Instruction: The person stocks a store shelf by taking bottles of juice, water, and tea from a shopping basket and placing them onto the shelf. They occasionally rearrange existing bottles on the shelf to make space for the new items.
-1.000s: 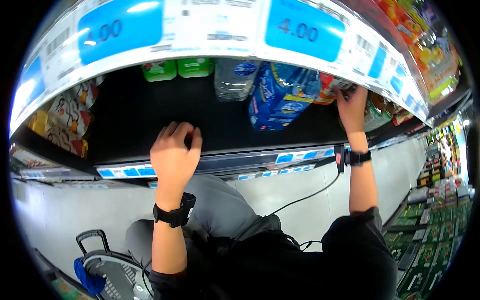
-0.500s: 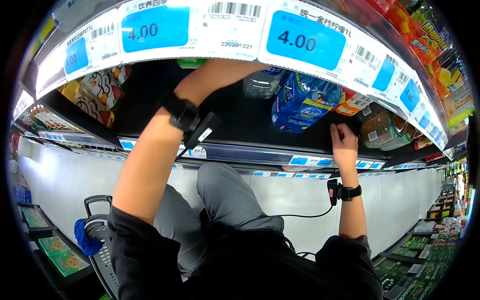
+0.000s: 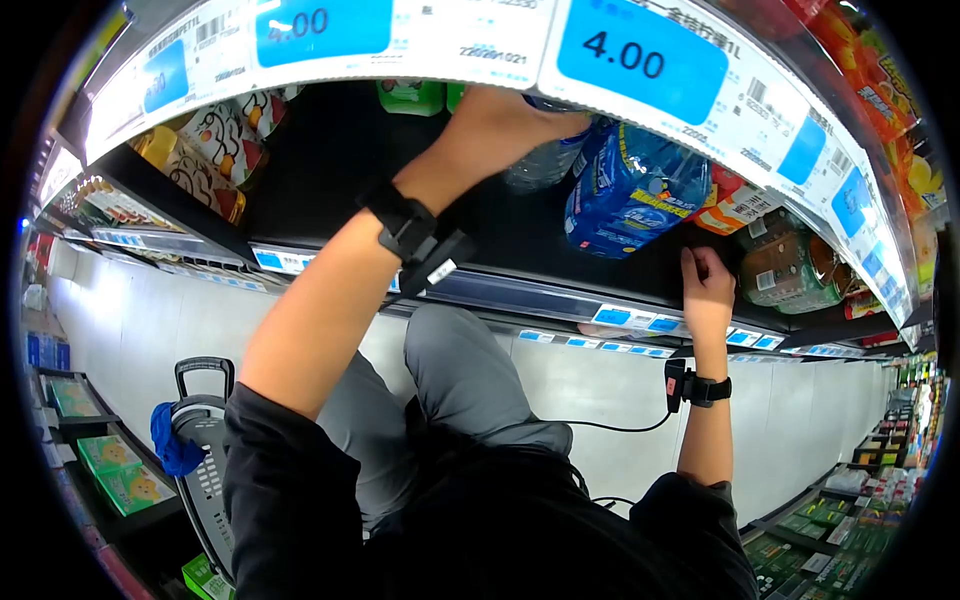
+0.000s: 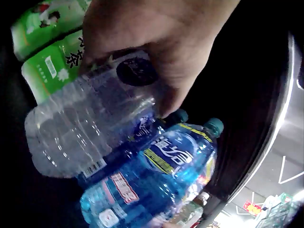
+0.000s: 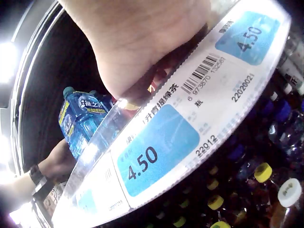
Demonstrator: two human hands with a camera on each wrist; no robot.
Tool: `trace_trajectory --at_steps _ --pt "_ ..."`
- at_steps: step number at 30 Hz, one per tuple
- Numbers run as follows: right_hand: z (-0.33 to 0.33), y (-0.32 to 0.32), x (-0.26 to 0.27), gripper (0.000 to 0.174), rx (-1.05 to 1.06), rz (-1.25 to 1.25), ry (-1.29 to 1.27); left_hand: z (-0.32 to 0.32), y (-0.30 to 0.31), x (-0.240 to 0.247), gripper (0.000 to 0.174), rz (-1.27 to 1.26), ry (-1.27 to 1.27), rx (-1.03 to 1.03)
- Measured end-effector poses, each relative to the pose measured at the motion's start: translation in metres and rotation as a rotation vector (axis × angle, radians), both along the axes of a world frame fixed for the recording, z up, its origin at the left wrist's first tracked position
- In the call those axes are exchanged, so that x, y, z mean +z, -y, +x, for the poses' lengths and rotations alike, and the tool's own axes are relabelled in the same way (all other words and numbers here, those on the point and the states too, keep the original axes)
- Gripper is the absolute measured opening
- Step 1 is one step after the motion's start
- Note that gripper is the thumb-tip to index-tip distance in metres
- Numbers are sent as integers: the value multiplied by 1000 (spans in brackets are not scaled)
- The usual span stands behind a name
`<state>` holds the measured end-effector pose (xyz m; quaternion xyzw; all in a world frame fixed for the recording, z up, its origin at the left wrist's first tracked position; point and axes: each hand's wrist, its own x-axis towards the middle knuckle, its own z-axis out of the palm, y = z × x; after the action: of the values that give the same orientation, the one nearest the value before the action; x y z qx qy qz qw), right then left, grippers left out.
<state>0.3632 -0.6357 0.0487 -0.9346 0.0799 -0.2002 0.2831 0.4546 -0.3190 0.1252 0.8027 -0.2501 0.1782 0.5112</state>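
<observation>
My left hand [image 3: 505, 135] reaches under the upper shelf edge and grips a clear bottle [image 3: 540, 170]. In the left wrist view, the fingers and thumb of that hand [image 4: 147, 38] curl round the upper part of the clear bottle [image 4: 90, 118], which lies tilted beside blue bottles [image 4: 161, 166]. Blue-labelled bottles [image 3: 635, 195] stand just right of it in the head view. My right hand [image 3: 710, 298] rests near the lower shelf's front edge, fingers loosely curled and holding nothing; the price strip partly hides it [image 5: 147, 47] in the right wrist view.
A price strip [image 3: 470, 45] overhangs the shelf. Green packs [image 3: 410, 97] stand behind; patterned bottles [image 3: 215, 150] are at left, brown-green bottles [image 3: 790, 270] at right. A wheeled basket [image 3: 207, 470] stands on the floor at lower left.
Over the last second my left hand has gone from above the shelf's front to the clear bottle and taken hold of it. My right hand has drawn back from the orange-red pack to the shelf's front.
</observation>
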Motion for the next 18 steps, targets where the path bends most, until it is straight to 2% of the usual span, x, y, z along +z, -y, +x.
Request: trace_trajectory --at_steps 2,3,6,10,13,15,18 --pt "-1 -1 2 26 -7 14 -21 -2 -1 -12 68 22 -47 21" --pt "-1 -2 4 25 -17 8 -47 -5 -3 -14 68 21 -50 28" --pt "0 0 1 25 3 7 -16 -11 -10 -19 89 67 -40 100" --pt "0 2 0 25 -13 4 -49 -11 -18 -23 102 75 -80 -30" --pt "0 3 -2 25 -11 12 -38 -13 -14 -25 99 66 -182 -37" --pt "1 6 -4 25 -10 13 -33 -14 -8 -25 90 -73 -129 -121" --pt "0 8 -5 25 -2 11 -20 -8 3 -26 80 -26 -15 -64"
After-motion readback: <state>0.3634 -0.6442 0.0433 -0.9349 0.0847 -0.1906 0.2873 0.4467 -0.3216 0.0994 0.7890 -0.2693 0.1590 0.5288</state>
